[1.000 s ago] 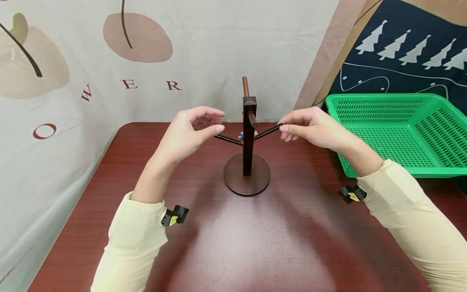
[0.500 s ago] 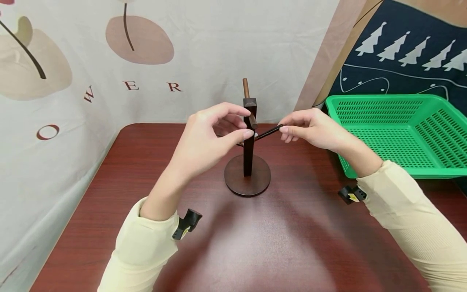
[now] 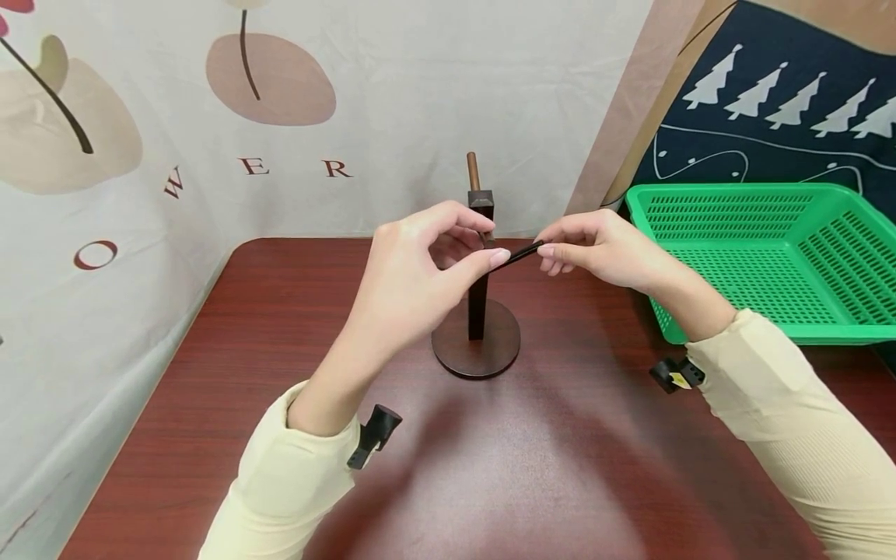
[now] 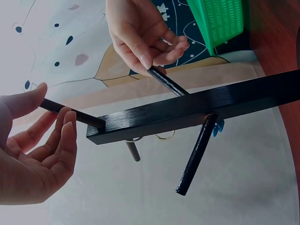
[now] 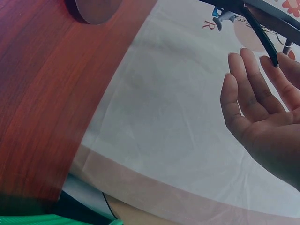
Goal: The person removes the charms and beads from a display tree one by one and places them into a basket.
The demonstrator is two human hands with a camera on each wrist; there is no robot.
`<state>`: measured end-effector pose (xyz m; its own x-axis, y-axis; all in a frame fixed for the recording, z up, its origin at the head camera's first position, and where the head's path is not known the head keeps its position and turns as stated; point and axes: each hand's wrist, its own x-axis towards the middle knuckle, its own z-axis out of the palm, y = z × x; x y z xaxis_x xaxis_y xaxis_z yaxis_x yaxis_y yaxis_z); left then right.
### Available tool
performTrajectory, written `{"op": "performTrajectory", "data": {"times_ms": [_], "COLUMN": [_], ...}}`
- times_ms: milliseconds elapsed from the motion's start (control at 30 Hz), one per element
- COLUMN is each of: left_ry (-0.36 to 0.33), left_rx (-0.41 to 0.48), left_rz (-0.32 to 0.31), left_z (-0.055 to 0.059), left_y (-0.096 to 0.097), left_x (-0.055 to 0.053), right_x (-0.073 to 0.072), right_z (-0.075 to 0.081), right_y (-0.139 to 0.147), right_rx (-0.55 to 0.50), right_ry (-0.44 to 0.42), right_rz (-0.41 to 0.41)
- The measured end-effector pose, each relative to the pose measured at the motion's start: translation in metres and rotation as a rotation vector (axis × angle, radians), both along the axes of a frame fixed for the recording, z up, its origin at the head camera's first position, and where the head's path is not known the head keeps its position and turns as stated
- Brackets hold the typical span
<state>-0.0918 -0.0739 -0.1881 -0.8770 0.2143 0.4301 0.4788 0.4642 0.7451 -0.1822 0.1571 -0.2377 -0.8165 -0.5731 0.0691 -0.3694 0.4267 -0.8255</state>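
A dark wooden stand (image 3: pixel 477 311) with a round base and several pegs stands upright on the table. At its upper front peg (image 4: pixel 75 112), my left hand (image 3: pixel 420 272) pinches the end between thumb and fingers. My right hand (image 3: pixel 605 249) pinches the tip of the lower right peg (image 4: pixel 166 82) with thumb and index finger, its other fingers spread loosely. Behind the post hangs a keychain with a grey-blue dolphin charm (image 5: pixel 224 18) and metal rings (image 4: pixel 165 136). In the head view my left hand covers the keychain and the lower left peg.
A green plastic basket (image 3: pixel 770 330) sits at the right on the reddish-brown table (image 3: pixel 315 482). Printed cloth (image 3: pixel 420 93) hangs close behind the stand and along the left side.
My left hand has moved right, from beside the lower left peg to the upper front peg, and now pinches it. My right hand stays on the right peg.
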Motion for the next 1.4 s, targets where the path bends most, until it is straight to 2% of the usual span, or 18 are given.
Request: {"op": "performTrajectory", "data": {"times_ms": [367, 667, 967, 1167, 1400], "left_ry": [0.017, 0.050, -0.029, -0.073, -0.147], "left_rx": [0.016, 0.005, 0.073, 0.037, 0.077], "left_rz": [0.009, 0.013, 0.023, 0.045, -0.009], "left_z": [-0.001, -0.005, 0.000, 0.003, 0.006], "left_y": [0.002, -0.006, -0.017, -0.029, -0.042], "left_x": [0.002, -0.002, -0.007, -0.014, -0.026], "right_x": [0.003, 0.006, 0.006, 0.005, 0.004], "right_z": [0.001, 0.003, 0.000, -0.003, -0.004], "right_y": [0.002, 0.010, 0.016, 0.019, 0.020], "right_rx": [0.007, 0.027, 0.052, 0.059, 0.074], "right_ry": [-0.009, -0.012, -0.023, -0.021, -0.022], "right_rz": [-0.004, -0.015, -0.017, -0.021, -0.033]}}
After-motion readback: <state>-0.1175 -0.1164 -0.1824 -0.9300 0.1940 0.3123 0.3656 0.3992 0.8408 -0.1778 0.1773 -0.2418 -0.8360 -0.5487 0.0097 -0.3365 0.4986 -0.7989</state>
